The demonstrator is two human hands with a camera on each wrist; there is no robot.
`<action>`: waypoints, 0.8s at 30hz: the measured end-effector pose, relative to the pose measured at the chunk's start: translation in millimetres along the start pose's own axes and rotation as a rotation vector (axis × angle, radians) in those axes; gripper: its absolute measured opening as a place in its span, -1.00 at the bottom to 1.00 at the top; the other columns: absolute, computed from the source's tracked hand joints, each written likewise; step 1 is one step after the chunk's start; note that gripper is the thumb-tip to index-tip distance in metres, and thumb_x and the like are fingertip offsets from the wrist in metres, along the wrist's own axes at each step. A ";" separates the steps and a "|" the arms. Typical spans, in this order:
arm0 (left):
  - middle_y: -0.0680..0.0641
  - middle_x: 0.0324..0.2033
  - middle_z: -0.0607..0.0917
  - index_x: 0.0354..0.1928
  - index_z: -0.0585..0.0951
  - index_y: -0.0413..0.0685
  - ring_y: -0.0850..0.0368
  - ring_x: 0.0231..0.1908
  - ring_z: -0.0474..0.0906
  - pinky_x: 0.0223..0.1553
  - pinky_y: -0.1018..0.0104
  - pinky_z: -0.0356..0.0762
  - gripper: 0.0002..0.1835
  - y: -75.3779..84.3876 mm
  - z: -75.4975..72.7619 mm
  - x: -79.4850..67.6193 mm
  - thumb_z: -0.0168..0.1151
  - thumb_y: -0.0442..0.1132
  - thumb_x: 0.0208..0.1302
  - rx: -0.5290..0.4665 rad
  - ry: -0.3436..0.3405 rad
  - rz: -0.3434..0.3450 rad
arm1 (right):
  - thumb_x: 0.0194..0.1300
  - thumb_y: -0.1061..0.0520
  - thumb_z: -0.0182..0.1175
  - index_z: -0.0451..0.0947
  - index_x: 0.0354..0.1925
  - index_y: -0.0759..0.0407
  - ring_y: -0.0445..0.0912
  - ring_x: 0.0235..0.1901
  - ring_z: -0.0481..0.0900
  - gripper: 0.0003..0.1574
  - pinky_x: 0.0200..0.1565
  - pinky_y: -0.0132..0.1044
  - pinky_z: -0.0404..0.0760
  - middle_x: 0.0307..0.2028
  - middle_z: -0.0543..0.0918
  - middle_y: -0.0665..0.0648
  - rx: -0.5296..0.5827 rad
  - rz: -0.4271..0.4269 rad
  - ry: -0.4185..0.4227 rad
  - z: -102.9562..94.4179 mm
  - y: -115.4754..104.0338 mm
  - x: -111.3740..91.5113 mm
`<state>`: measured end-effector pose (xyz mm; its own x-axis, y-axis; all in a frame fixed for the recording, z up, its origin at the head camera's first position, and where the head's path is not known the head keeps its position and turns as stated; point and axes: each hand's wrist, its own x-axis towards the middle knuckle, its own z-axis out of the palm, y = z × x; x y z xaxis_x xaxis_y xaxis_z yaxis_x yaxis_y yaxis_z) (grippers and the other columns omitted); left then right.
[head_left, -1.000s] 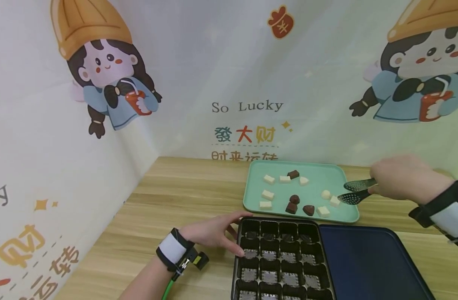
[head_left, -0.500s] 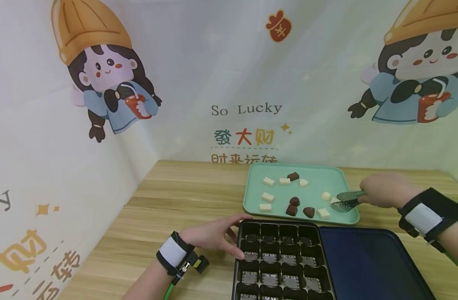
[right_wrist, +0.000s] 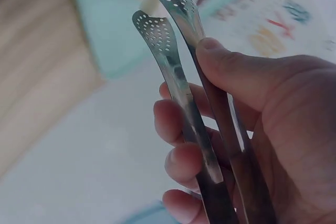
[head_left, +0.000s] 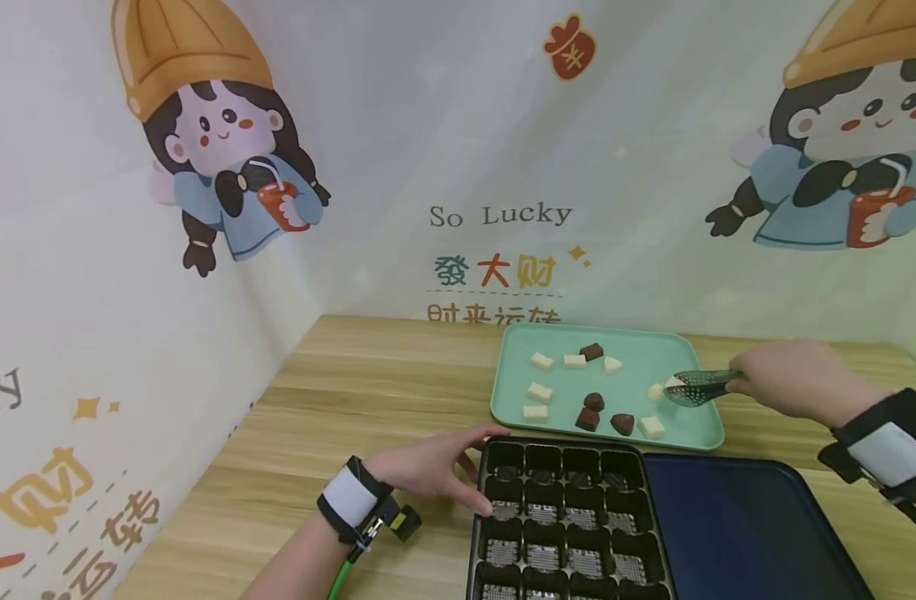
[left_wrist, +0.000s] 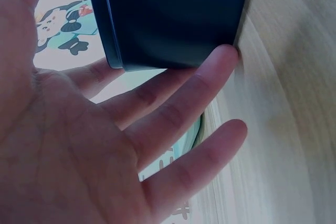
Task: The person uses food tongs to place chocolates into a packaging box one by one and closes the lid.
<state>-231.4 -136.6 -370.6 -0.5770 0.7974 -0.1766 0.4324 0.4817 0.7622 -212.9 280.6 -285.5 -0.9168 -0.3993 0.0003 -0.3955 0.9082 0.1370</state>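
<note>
My right hand [head_left: 798,375] grips metal tongs [head_left: 701,387] with perforated tips, thumb on one arm and fingers curled round the other. The tips stand slightly apart at a white chocolate piece [head_left: 675,381], beside a round cream one [head_left: 656,392], over the right side of the mint-green tray [head_left: 630,333]. At the far left corner of the black compartment tray [head_left: 570,481] rests my left hand [head_left: 435,471], thumb on its left rim. In the left wrist view, spread, fairly straight fingers [left_wrist: 178,114] lie along its dark outer wall [left_wrist: 168,19].
Several white and dark brown chocolates [head_left: 623,424] are scattered over the green tray. A navy blue tray [head_left: 743,517] lies right of the black one. Behind the wooden table [head_left: 382,367] hangs a printed cloth [head_left: 382,150].
My right hand moved left and down with the tongs, then their tips drew together around the white piece, which shifted slightly up. My left hand stayed at the black tray.
</note>
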 end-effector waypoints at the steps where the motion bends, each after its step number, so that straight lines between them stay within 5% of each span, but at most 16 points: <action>1: -0.14 0.28 0.18 0.36 0.05 0.25 0.24 -0.13 0.45 -0.10 0.30 0.40 -0.01 1.0 -0.4 0.5 0.38 0.06 -0.11 0.002 -0.003 0.003 | 0.18 0.01 0.16 0.34 -0.59 -0.02 -0.19 -0.70 0.19 -0.73 -0.64 -0.29 0.18 -0.70 0.25 -0.10 -0.005 0.000 0.015 -4.5 -3.1 -2.7; 6: -0.13 0.29 0.17 0.36 0.04 0.25 0.24 -0.12 0.45 -0.08 0.31 0.39 -0.01 5.2 -3.9 5.1 0.38 0.06 -0.11 0.024 -0.006 0.012 | 0.18 -0.04 0.16 0.48 -0.43 -0.01 -0.26 -0.67 0.24 -0.84 -0.63 -0.30 0.26 -0.65 0.31 -0.15 -0.024 -0.088 0.103 -26.9 -35.5 -8.6; 13: -0.14 0.27 0.19 0.36 0.05 0.26 0.24 -0.11 0.45 -0.07 0.31 0.38 -0.04 9.8 -5.8 6.2 0.38 0.02 -0.08 0.028 -0.019 -0.010 | 0.14 -0.12 0.18 0.53 -0.33 -0.04 -0.29 -0.65 0.30 -0.78 -0.67 -0.37 0.27 -0.58 0.36 -0.17 -0.083 -0.341 0.228 -39.2 -101.6 -2.0; 19: -0.11 0.25 0.22 0.36 0.04 0.26 0.23 -0.12 0.45 -0.09 0.30 0.40 -0.02 7.2 -3.1 4.3 0.38 0.02 -0.10 0.012 -0.024 0.004 | 0.16 -0.18 0.14 0.47 -0.43 -0.04 -0.27 -0.65 0.26 -0.73 -0.66 -0.42 0.28 -0.63 0.28 -0.15 -0.153 -0.496 0.225 -42.8 -150.8 6.3; 24: -0.05 0.27 0.22 0.37 0.03 0.22 0.21 -0.10 0.44 -0.10 0.30 0.41 0.01 1.9 -1.3 0.2 0.38 0.05 -0.12 0.022 -0.016 0.033 | 0.13 -0.21 0.15 0.42 -0.57 -0.06 -0.24 -0.69 0.23 -0.67 -0.64 -0.41 0.26 -0.68 0.24 -0.12 -0.262 -0.531 0.204 -44.7 -176.1 14.5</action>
<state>-231.6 -135.9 -368.4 -0.5512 0.8186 -0.1613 0.4667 0.4628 0.7537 -154.1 109.2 -265.3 -0.5598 -0.8270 0.0514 -0.7437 0.5289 0.4088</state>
